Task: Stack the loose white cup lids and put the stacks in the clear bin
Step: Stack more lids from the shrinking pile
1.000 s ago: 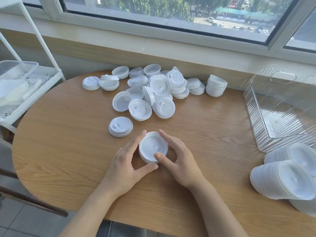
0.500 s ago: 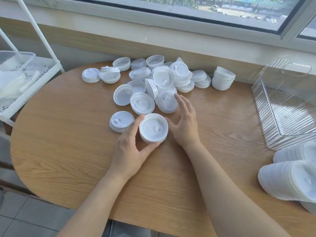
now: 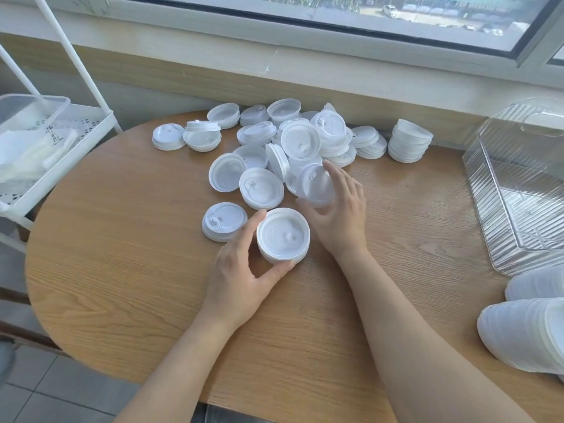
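A short stack of white lids (image 3: 283,236) stands upside down on the wooden table (image 3: 122,270). My left hand (image 3: 241,270) holds it between thumb and fingers. My right hand (image 3: 338,209) grips a single lid (image 3: 314,186) tilted at the near edge of the loose lid pile (image 3: 290,141). One more lid (image 3: 223,221) lies flat just left of the stack. The clear bin (image 3: 518,184) sits at the right edge of the table, lying on its side.
Long finished lid stacks (image 3: 525,334) lie on their sides at the near right. A small upright stack (image 3: 409,141) stands by the wall. A white wire cart (image 3: 55,138) with a plastic container stands to the left. The window sill runs behind the table.
Both hands slid the stack toward the pile. My right hand left the stack, reached to the pile and picked up a single lid. The camera tilted down and closer.
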Motion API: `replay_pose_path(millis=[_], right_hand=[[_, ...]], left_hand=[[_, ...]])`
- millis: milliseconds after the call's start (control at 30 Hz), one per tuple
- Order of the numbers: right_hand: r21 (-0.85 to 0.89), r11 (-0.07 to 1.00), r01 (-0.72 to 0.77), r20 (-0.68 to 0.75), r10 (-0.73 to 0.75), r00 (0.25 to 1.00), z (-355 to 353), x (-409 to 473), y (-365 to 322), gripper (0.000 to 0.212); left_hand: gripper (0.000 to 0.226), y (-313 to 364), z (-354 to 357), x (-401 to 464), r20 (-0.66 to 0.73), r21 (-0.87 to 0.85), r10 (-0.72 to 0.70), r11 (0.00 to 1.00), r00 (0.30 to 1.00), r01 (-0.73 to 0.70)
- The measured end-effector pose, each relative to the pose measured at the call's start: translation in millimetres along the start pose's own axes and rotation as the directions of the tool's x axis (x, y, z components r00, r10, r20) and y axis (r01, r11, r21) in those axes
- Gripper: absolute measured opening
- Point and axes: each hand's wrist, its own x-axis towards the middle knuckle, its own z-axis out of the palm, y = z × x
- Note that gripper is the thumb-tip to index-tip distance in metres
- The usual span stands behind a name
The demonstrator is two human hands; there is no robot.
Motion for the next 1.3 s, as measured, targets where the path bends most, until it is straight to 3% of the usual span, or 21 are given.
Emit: replay_pose_path(millis=[200,500,733,900,1067,1300], right_hand=[[0.077,0.996,-0.046,-0.024,0.048,0.999,-26.1,-27.0,-8.9,0.082],[0.184,0.982,0.035,-0.047,-0.027,0.999,-54.0,-61.5,-13.2,0.086],[0.269,0.957,0.109,-0.162,-0.067,0.985,-59.3,-69.6,-18.0,0.063],[0.339,0.932,0.129,-0.039,-0.123,0.992,-59.8,-73.9,-24.1,0.052],[0.292,0.931,0.220,0.113,-0.262,0.958,-56.3,-77.2,-28.4,0.050],[0.235,0.940,0.247,0.213,-0.298,0.931,-54.0,-75.5,-28.6,0.052]], left_hand=[[0.089,1.9,-0.7,-1.2,0.018,0.002,0.005,1.000,1.000,-0.005],[0.090,2.6,-1.3,-1.8,0.050,0.023,0.027,0.999,0.998,-0.028],[0.091,3.3,-2.4,-2.1,0.064,0.025,0.018,0.999,0.998,-0.019],[0.092,5.8,-2.8,-2.9,0.074,0.039,0.028,0.999,0.997,-0.031],[0.090,3.7,-1.9,-1.7,0.094,0.028,0.059,0.998,0.994,-0.062],[0.092,5.1,-2.3,-2.3,0.085,0.013,0.085,0.996,0.993,-0.086]])
